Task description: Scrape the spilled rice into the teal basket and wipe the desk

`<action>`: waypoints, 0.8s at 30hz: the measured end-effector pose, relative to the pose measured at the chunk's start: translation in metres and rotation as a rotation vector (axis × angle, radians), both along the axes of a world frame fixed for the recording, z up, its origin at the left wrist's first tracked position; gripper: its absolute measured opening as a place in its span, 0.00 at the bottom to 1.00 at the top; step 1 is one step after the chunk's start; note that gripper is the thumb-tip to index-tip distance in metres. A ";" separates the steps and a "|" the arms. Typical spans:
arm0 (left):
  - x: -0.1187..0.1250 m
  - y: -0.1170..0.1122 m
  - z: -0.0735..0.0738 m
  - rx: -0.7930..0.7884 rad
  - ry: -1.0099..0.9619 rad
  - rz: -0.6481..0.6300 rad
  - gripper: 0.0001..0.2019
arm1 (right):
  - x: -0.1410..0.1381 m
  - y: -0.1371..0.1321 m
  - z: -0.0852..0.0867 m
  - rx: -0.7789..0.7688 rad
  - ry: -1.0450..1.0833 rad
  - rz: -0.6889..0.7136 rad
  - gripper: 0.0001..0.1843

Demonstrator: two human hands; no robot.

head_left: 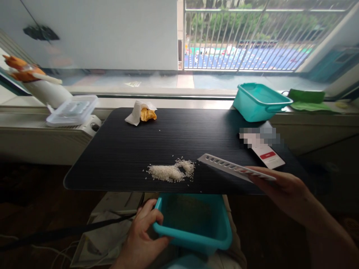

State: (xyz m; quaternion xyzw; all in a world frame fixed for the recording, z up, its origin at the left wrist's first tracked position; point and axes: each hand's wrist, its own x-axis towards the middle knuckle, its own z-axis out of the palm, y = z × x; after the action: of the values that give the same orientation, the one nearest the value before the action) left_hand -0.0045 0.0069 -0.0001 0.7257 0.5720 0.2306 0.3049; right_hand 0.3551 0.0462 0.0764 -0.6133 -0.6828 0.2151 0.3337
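Observation:
My left hand (147, 231) has its fingers wrapped over the left rim of a teal plastic bin (193, 241), held below the table's front edge. The bin's inside is dim, and I cannot make out clearly what lies in it. In my right hand (283, 186) is a flat white slotted plastic strip (224, 164), tilted over the table's right half. Its far end points left towards a small heap of white rice (168, 172) near the front edge. Loose grains lie scattered around the heap.
The black table (179, 134) also bears a crumpled white-and-yellow wrapper (143, 113), a second teal bin (260, 102) at the back right and a phone (267, 153). Left of it, a clear plastic box (74, 109) sits on a heater (73, 132). A green cloth (307, 100) lies on the sill.

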 end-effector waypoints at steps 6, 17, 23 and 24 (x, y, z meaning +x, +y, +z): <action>0.001 0.002 -0.001 0.015 0.023 0.007 0.07 | 0.003 -0.026 0.011 -0.086 0.067 0.140 0.11; 0.004 0.002 0.001 0.041 0.051 -0.010 0.06 | 0.005 -0.038 0.009 -0.176 0.119 0.136 0.11; 0.003 0.002 0.004 0.023 0.046 -0.003 0.06 | 0.002 -0.036 0.012 -0.237 0.137 0.177 0.10; 0.003 0.002 0.005 0.013 0.043 -0.004 0.06 | 0.001 -0.034 0.012 -0.226 0.141 0.174 0.10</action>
State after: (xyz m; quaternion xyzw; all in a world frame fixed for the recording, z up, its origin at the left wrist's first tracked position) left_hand -0.0014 0.0090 0.0049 0.7336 0.5756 0.2182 0.2881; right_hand 0.3565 0.0121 0.0881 -0.5687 -0.6796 0.3614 0.2898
